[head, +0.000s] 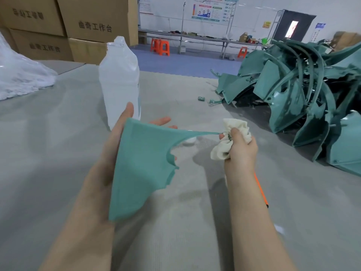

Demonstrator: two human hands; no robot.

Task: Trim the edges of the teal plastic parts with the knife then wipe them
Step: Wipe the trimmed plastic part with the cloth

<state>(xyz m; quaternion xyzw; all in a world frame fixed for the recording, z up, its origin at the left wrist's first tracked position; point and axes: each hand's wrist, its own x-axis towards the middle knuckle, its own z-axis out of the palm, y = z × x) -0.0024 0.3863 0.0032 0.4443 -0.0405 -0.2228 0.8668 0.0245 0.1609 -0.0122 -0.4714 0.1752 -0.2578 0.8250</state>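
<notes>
Far out at ten o'clock, a white plastic heap [19, 79] sits on the grey table [58, 153], with cardboard boxes [58, 26] stacked behind it at eleven. Coming across, a clear bottle [119, 81] stands upright, just at twelve o'clock from the left hand [117, 137].

That left hand is spread flat. Its thumb runs straight up the near edge of the teal part [140, 165] and straight fingertips [160, 121] peek past the top edge, so the part is cradled rather than clenched. The part itself is held up over the middle of the table, a broad textured panel with a jagged inner curve. It narrows to a thin strip that reaches toward three o'clock.

At the end of that strip is the right hand [240, 147], fingers curled tight round a cream cloth [232, 137], with the strip's tip running into the bunched cloth by the thumb. Under the right forearm, at five o'clock from the hand, an orange tool [260, 190] lies on the table, mostly hidden, and whether it is the knife I cannot tell.

A small teal scrap [201, 98] lies at one o'clock, and at two to three o'clock the pile of teal parts [302, 98] is heaped high.
</notes>
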